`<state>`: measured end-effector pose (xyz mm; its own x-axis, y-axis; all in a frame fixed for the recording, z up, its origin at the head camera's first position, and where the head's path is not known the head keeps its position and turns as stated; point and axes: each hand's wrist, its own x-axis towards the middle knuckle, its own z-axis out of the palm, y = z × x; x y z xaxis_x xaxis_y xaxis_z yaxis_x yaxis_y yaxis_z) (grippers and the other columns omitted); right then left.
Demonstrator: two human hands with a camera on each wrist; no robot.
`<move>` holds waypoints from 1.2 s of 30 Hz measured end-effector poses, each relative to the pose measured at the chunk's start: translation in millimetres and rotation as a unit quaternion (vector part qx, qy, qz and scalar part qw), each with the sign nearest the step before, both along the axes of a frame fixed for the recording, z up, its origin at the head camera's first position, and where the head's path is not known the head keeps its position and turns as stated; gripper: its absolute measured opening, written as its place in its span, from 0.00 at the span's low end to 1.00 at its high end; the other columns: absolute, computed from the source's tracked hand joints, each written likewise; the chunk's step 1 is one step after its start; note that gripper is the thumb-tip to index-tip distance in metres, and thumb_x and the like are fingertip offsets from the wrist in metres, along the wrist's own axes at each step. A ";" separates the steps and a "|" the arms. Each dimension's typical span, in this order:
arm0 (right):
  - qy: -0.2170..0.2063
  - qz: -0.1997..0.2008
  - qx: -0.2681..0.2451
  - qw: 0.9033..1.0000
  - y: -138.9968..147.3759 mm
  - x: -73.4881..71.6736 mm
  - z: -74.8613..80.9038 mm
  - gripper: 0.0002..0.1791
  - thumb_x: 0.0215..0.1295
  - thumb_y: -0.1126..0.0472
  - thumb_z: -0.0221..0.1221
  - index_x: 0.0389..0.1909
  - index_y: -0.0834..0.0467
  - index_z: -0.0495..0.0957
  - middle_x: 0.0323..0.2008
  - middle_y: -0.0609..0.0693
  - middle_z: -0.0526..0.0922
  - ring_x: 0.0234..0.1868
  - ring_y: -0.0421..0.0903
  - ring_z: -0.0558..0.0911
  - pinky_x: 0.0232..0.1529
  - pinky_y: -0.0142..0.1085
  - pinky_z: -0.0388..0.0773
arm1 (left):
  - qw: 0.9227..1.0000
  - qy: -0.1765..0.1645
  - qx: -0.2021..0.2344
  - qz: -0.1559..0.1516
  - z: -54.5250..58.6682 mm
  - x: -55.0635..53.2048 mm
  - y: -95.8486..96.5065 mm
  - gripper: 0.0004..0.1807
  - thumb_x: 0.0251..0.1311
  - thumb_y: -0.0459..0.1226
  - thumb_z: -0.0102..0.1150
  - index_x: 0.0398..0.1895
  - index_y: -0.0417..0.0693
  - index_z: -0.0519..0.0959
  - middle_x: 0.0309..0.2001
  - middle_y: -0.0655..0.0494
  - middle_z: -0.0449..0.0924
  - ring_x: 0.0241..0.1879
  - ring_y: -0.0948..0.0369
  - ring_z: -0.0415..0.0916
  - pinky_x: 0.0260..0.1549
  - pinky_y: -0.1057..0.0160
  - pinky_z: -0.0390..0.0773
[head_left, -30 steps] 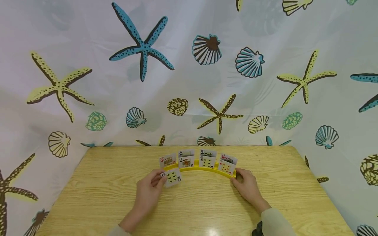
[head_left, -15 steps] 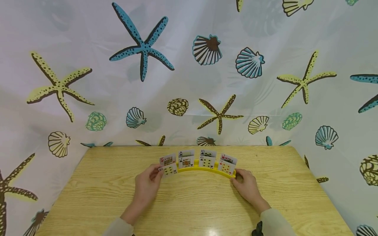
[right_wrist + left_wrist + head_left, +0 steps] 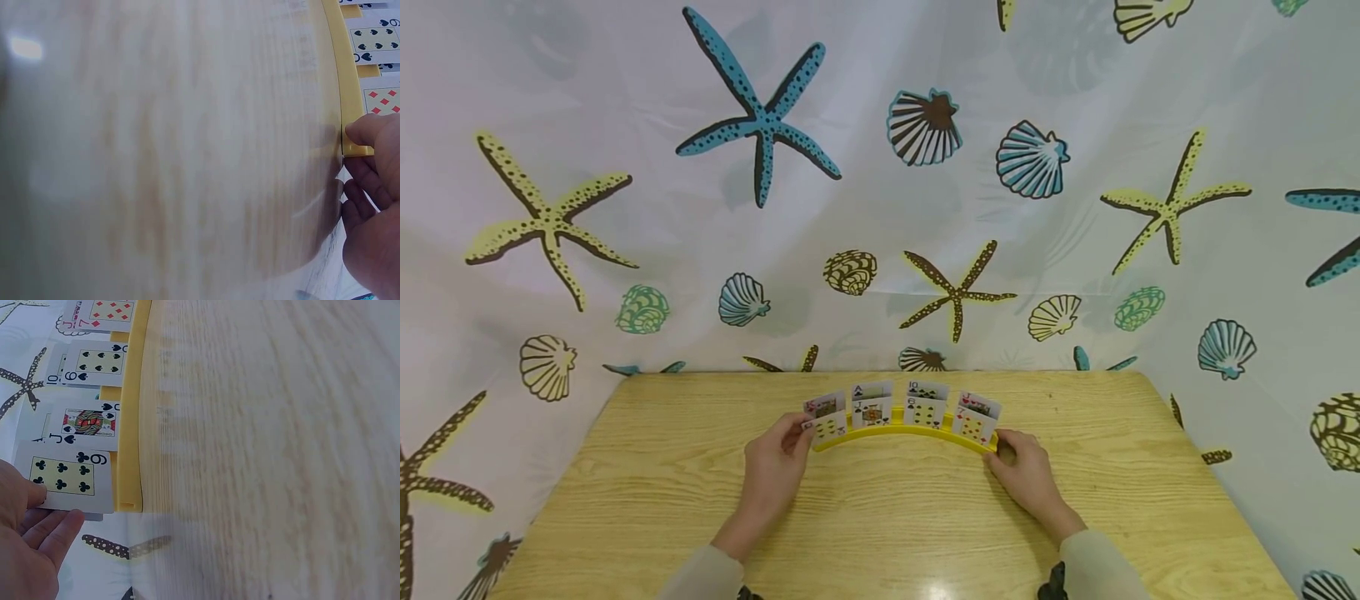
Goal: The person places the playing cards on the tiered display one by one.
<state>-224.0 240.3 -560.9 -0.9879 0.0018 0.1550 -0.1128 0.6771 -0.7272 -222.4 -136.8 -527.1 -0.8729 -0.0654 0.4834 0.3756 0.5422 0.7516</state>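
A curved yellow playing card holder stands on the table. My left hand pinches a six of clubs at the holder's left end, thumb on its face. This card covers the lower part of a king of diamonds. Its lower edge is at the holder's front; how deep it sits I cannot tell. My right hand grips the holder's right end, thumb in front, next to a seven of diamonds. Between the hands stand a jack of spades and a six of spades.
Behind the front cards, an ace, a ten and a red jack show their tops. The wooden table ends at a white cloth printed with starfish and shells.
My left hand has brought the six of clubs up and slightly left, from in front of the holder to before the king. My right hand stays on the holder's end.
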 end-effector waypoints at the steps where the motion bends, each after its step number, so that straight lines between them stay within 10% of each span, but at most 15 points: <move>1: 0.000 0.000 0.000 1.000 -0.1 -0.1 0.1 0.24 0.70 0.63 0.67 0.64 0.68 0.79 0.61 0.66 0.83 0.64 0.63 0.77 0.67 0.61 0.75 | 1.000 0.001 -0.002 0.002 -0.5 -0.5 0.2 0.09 0.66 0.25 0.68 0.47 0.40 0.86 0.37 0.44 0.89 0.36 0.51 0.90 0.38 0.58 0.90; 36: -0.002 -0.004 0.003 1.000 0.7 -1.2 -2.2 0.25 0.70 0.62 0.67 0.65 0.68 0.79 0.61 0.65 0.83 0.64 0.63 0.77 0.68 0.61 0.75 | 0.999 -0.037 -0.024 0.005 -6.6 -9.1 5.5 0.09 0.69 0.28 0.66 0.50 0.35 0.85 0.39 0.41 0.89 0.37 0.49 0.90 0.38 0.55 0.90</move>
